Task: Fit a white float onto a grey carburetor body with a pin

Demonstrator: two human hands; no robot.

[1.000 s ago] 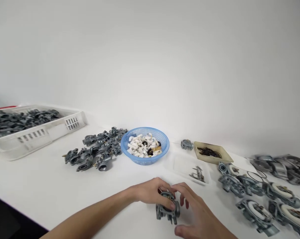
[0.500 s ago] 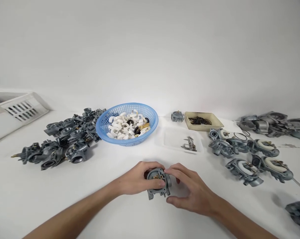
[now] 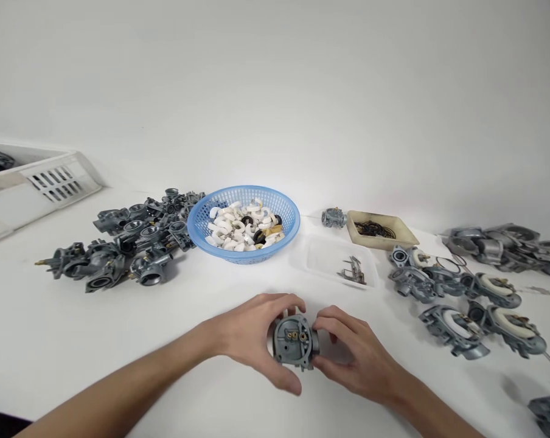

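Note:
A grey metal carburetor body (image 3: pixel 294 344) is at the near middle of the table, its open bowl side with brass jets facing up. My right hand (image 3: pixel 352 353) grips its right side between thumb and fingertips. On the other side, my left hand (image 3: pixel 257 340) is spread open around the body, its thumb clear of the metal. Whether the left fingertips touch the far edge, I cannot tell. A shallow white tray (image 3: pixel 318 255) beyond my hands holds a small pile of thin metal pins. Behind it is a blue plastic basket (image 3: pixel 197 234) of white, black and yellowish floats.
Left of the basket lies a heap of carburetor bodies (image 3: pixel 133 240). A white slotted crate (image 3: pixel 81 176) stands at far left. To the right are carburetors with white floats (image 3: pixel 457 325), metal bowls (image 3: pixel 507 243), and a cream tray (image 3: pixel 379 243) of black rings. One carburetor (image 3: pixel 333 217) sits by the wall.
My left thumb has lifted off the carburetor and the left hand has opened. My right hand has closed onto its right side. The view has shifted and tilted slightly.

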